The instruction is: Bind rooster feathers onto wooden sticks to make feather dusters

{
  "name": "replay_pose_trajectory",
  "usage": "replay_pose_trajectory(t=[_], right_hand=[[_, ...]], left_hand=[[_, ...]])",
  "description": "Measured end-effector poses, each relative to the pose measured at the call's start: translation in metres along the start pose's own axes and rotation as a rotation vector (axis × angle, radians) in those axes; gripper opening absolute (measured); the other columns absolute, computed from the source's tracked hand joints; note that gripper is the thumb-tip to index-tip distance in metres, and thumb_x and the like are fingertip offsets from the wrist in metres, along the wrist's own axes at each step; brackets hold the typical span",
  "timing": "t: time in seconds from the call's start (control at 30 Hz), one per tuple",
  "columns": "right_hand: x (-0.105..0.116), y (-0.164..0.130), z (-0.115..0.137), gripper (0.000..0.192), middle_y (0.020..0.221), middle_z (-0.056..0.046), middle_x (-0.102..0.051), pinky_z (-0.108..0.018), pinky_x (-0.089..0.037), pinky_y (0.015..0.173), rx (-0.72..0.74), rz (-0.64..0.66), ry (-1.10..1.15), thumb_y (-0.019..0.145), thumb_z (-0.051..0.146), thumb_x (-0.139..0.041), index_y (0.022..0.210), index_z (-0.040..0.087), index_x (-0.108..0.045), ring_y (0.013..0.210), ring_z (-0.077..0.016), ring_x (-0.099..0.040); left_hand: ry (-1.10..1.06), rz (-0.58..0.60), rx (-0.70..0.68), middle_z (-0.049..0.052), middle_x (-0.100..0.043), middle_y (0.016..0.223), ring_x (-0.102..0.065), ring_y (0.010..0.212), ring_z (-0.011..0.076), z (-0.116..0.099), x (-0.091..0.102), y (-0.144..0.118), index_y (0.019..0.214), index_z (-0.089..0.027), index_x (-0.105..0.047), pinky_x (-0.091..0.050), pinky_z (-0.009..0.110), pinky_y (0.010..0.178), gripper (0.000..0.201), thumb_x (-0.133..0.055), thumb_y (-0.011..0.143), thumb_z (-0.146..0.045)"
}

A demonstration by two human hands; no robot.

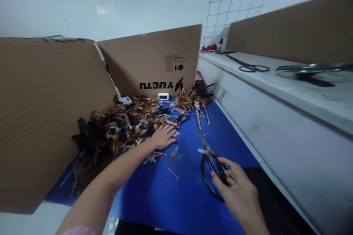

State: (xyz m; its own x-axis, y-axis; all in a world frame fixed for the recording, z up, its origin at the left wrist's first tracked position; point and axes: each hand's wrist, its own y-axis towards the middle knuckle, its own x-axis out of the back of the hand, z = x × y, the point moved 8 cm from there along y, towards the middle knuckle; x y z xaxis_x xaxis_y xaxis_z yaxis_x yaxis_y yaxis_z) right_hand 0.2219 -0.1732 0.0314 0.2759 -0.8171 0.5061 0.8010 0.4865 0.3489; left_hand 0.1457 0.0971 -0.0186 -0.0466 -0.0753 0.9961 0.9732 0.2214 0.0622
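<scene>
Blue tabletop (176, 205) beside cardboard panels (154, 55), left fingers (168, 131) apart on feathers (135, 123), right fingers (217, 181) around scissors (202, 169).

head camera | faces forward, down | sits near, above blue surface (190, 205)

From mid-view, the left grip (163, 137) lies spread at 7 o'clock on the edge of a feather pile (124, 126), which reaches toward 8 across the blue table (190, 198). At 5 o'clock the right grip (239, 187) holds black-handled scissors (203, 172), blades toward 11; red thread (174, 180) lies at 6.
</scene>
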Motion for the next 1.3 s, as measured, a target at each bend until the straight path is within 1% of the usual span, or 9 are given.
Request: replay_pose_trajectory(t=[0.17, 0.3, 0.47, 0.57, 0.67, 0.8, 1.07, 1.2, 1.3], right_hand=[[-0.036, 0.029, 0.003, 0.033, 0.100, -0.006, -0.060, -0.033, -0.051, 0.069, 0.181, 0.059, -0.164, 0.071, 0.026, -0.055, 0.104, 0.022, -0.058, 0.072, -0.0182, -0.061], [-0.060, 0.046, 0.003, 0.034, 0.097, -0.005, -0.059, -0.034, -0.051, 0.069, 0.266, 0.138, -0.210, 0.071, 0.022, -0.053, 0.105, 0.022, -0.057, 0.064, -0.0163, -0.059], [-0.073, 0.054, 0.005, 0.034, 0.097, -0.008, -0.060, -0.035, -0.051, 0.068, 0.397, 0.141, -0.282, 0.071, 0.019, -0.050, 0.105, 0.020, -0.056, 0.069, -0.0194, -0.060], [-0.075, 0.054, 0.002, 0.035, 0.102, -0.009, -0.060, -0.035, -0.051, 0.069, 0.421, 0.150, -0.315, 0.073, 0.018, -0.049, 0.107, 0.019, -0.055, 0.073, -0.0202, -0.061], [-0.075, 0.052, -0.003, 0.034, 0.105, -0.009, -0.059, -0.035, -0.051, 0.072, 0.443, 0.150, -0.381, 0.075, 0.017, -0.049, 0.109, 0.020, -0.053, 0.082, -0.0224, -0.061], [-0.074, 0.051, -0.006, 0.033, 0.104, -0.008, -0.060, -0.036, -0.050, 0.075, 0.488, 0.119, -0.456, 0.077, 0.017, -0.048, 0.109, 0.020, -0.053, 0.089, -0.0242, -0.060], [-0.080, 0.043, -0.004, 0.027, 0.099, -0.011, -0.062, -0.039, -0.046, 0.080, 0.607, 0.117, -0.524, 0.081, 0.018, -0.048, 0.107, 0.017, -0.054, 0.086, -0.0254, -0.055], [-0.079, 0.042, -0.007, 0.024, 0.100, -0.012, -0.062, -0.039, -0.044, 0.081, 0.623, 0.128, -0.506, 0.083, 0.020, -0.048, 0.106, 0.015, -0.054, 0.087, -0.0252, -0.055], [-0.078, 0.042, -0.009, 0.024, 0.100, -0.012, -0.063, -0.039, -0.044, 0.078, 0.626, 0.121, -0.481, 0.085, 0.023, -0.047, 0.106, 0.016, -0.055, 0.090, -0.0263, -0.055]], left_hand=[[0.010, 0.051, -0.049, 0.008, -0.028, 0.148, -0.027, 0.134, 0.0229, 0.020, 0.021, -0.015, 0.136, -0.024, -0.037, -0.023, 0.048, 0.106, 0.050, -0.031, 0.091, -0.046], [-0.010, -0.059, -0.114, 0.008, -0.030, 0.147, -0.027, 0.134, 0.0218, 0.011, 0.058, -0.035, 0.133, -0.023, -0.041, -0.018, 0.048, 0.109, 0.046, -0.034, 0.091, -0.043], [-0.107, -0.093, -0.409, 0.009, -0.035, 0.144, -0.025, 0.136, 0.0237, -0.062, 0.075, -0.087, 0.135, -0.022, -0.039, -0.009, 0.050, 0.112, 0.056, -0.036, 0.088, -0.052], [-0.158, -0.061, -0.627, 0.006, -0.036, 0.144, -0.021, 0.137, 0.0239, -0.112, 0.063, -0.117, 0.135, -0.021, -0.041, -0.006, 0.049, 0.113, 0.062, -0.038, 0.084, -0.058], [-0.156, -0.020, -0.752, 0.002, -0.034, 0.145, -0.017, 0.139, 0.0212, -0.137, 0.046, -0.129, 0.136, -0.024, -0.039, -0.002, 0.048, 0.113, 0.062, -0.037, 0.084, -0.058], [-0.121, 0.002, -0.658, -0.001, -0.033, 0.146, -0.017, 0.138, 0.0185, -0.119, 0.033, -0.106, 0.137, -0.031, -0.035, -0.003, 0.048, 0.113, 0.055, -0.038, 0.087, -0.053], [0.013, 0.035, -0.388, 0.004, -0.036, 0.144, -0.026, 0.136, 0.0207, -0.036, 0.022, -0.028, 0.138, -0.029, -0.034, -0.008, 0.049, 0.111, 0.054, -0.040, 0.088, -0.049], [-0.061, 0.051, -0.357, 0.011, -0.032, 0.146, -0.031, 0.133, 0.0196, -0.022, 0.047, -0.020, 0.140, -0.018, -0.031, -0.024, 0.039, 0.109, 0.058, -0.041, 0.089, -0.043], [-0.164, -0.057, -0.289, 0.009, -0.036, 0.144, -0.035, 0.131, 0.0162, -0.018, 0.083, -0.044, 0.138, -0.018, -0.035, -0.028, 0.033, 0.107, 0.052, -0.036, 0.091, -0.040]])
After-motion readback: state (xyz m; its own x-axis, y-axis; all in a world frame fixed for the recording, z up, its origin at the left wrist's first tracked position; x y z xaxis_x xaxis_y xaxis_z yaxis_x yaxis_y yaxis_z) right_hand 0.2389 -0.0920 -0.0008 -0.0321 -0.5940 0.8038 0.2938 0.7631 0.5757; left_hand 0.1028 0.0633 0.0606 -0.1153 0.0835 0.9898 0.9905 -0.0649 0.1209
